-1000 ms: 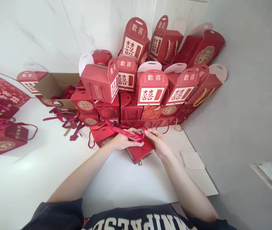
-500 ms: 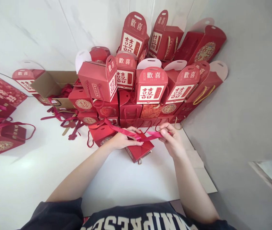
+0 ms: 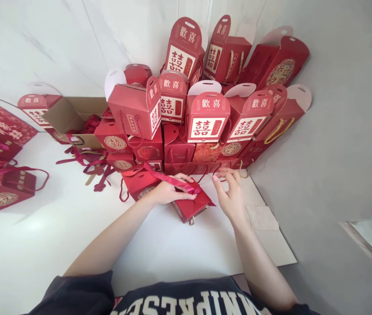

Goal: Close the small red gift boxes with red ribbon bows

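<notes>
A small red box (image 3: 189, 209) with a twisted cord handle sits on the white table. Across its top lies a crimson ribbon (image 3: 163, 176), one end rising to the left and a short end drooping over the right side. My left hand (image 3: 172, 190) presses on the box top and pins the ribbon, with its thumb and fingers around the ribbon's crossing. Just right of the box, my right hand (image 3: 230, 190) hovers with thumb and fingers apart and nothing between them.
Behind the hands rises a stack of red gift boxes (image 3: 208, 116). To the left are an open cardboard box (image 3: 89, 139), loose ribbons (image 3: 99, 175) and a ribboned red box (image 3: 7, 190). A grey wall (image 3: 337, 144) bounds the right, beside a flat pale board (image 3: 273, 238).
My right hand has let go of the ribbon's right end and opened. That end has dropped over the box's right side. My left hand stays on the box.
</notes>
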Available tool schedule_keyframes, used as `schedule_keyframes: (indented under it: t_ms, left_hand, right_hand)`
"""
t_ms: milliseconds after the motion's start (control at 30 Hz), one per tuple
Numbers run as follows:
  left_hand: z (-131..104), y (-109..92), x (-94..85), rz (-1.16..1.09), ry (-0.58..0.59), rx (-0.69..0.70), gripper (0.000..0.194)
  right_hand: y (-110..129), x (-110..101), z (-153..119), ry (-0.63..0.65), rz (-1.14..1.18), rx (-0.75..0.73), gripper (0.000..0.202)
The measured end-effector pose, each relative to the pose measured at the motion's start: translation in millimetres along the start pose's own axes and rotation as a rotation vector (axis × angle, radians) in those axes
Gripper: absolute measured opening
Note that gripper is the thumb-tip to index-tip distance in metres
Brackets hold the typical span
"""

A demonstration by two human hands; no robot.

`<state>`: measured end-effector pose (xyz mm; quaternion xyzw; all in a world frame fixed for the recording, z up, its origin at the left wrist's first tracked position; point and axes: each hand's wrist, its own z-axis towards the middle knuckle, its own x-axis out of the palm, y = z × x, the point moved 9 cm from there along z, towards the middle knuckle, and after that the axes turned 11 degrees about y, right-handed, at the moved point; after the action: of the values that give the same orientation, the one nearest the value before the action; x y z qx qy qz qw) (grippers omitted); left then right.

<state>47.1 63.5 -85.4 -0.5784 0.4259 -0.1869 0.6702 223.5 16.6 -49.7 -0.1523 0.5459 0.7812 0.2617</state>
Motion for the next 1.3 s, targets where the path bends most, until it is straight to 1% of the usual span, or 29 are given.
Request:
schedule_keyframes:
  t_ms: [67, 133, 200, 233, 267, 333, 400, 467, 533, 567, 633, 700, 767, 833, 867, 933, 1000, 1033, 1133, 1200, 1300]
  left_hand:
    - [0.3, -1.2, -0.5, 0.014, -0.007, 0.016, 0.03]
    - [0.5, -1.7, -0.2, 0.011, -0.005, 0.028, 0.029]
    - [0.5, -2.1, 0.1, -0.008, -0.003, 0.04, 0.028]
    - [0.5, -2.2, 0.1, -0.017, -0.003, 0.046, 0.028]
    - [0.5, -2.2, 0.0, -0.022, -0.004, 0.048, 0.028]
    - [0.3, -1.6, -0.2, -0.012, -0.006, 0.043, 0.027]
    - [0.1, -0.7, -0.3, 0.006, -0.004, 0.032, 0.027]
    - [0.0, 0.3, -0.3, 0.017, 0.002, 0.014, 0.029]
    - [0.3, -0.1, -0.8, 0.026, 0.012, 0.002, 0.029]
    - [0.9, -1.6, -0.9, 0.035, 0.023, 0.004, 0.026]
    - [2.7, -6.9, 0.7, 0.052, 0.073, 0.027, 0.023]
    - [4.8, -11.9, 4.3, 0.034, 0.153, 0.049, 0.026]
    - [6.3, -13.5, 6.2, -0.011, 0.209, 0.043, 0.033]
    - [7.1, -12.2, 5.6, -0.058, 0.221, 0.023, 0.04]
    - [7.3, -11.2, 4.8, -0.077, 0.213, 0.014, 0.043]
    - [7.7, -9.4, 4.5, -0.107, 0.202, 0.006, 0.044]
    - [7.9, -8.1, 5.5, -0.107, 0.194, -0.004, 0.042]
    - [7.9, -7.6, 6.3, -0.096, 0.194, -0.014, 0.04]
    - [6.5, -8.3, 6.6, -0.05, 0.174, -0.051, 0.036]
    - [5.0, -10.8, 5.8, -0.023, 0.157, -0.066, 0.034]
    - [3.5, -14.6, 5.5, 0.008, 0.149, -0.065, 0.031]
  right_hand:
    - [5.8, 6.6, -10.5, 0.035, -0.03, -0.024, 0.025]
    - [11.6, 19.5, -20.9, 0.116, -0.038, -0.058, 0.025]
    - [12.2, 31.2, -28.2, 0.163, -0.001, -0.058, 0.02]
    - [9.4, 37.1, -29.8, 0.182, 0.05, -0.035, 0.021]
    - [4.5, 44.1, -30.1, 0.21, 0.129, 0.006, 0.025]
    - [-9.2, 59.1, -28.0, 0.264, 0.362, 0.129, 0.03]
    - [-23.6, 73.5, -25.4, 0.292, 0.64, 0.28, 0.026]
    - [-33.2, 84.2, -23.8, 0.294, 0.874, 0.416, 0.022]
    - [-35.6, 85.9, -21.9, 0.264, 1.008, 0.48, 0.02]
    - [-33.9, 81.8, -20.4, 0.232, 1.027, 0.47, 0.019]
    - [-24.6, 65.9, -17.6, 0.152, 0.979, 0.378, 0.014]
    - [-6.6, 48.2, -18.3, 0.111, 0.843, 0.24, 0.01]
    - [17.6, 35.6, -23.2, 0.115, 0.63, 0.081, 0.008]
    - [44.4, 33.4, -31.5, 0.153, 0.361, -0.099, 0.003]
    - [57.9, 36.8, -36.9, 0.18, 0.226, -0.202, 0.001]
    - [80.6, 51.4, -49.4, 0.246, -0.015, -0.41, 0.008]
    - [94.7, 72.1, -61.0, 0.336, -0.2, -0.578, 0.014]
    - [98.6, 83.0, -65.4, 0.393, -0.27, -0.635, 0.017]
    - [106.5, 108.9, -74.6, 0.54, -0.368, -0.74, 0.023]
    - [113.4, 118.3, -79.7, 0.564, -0.391, -0.802, 0.025]
    - [121.1, 124.6, -83.9, 0.559, -0.447, -0.855, 0.026]
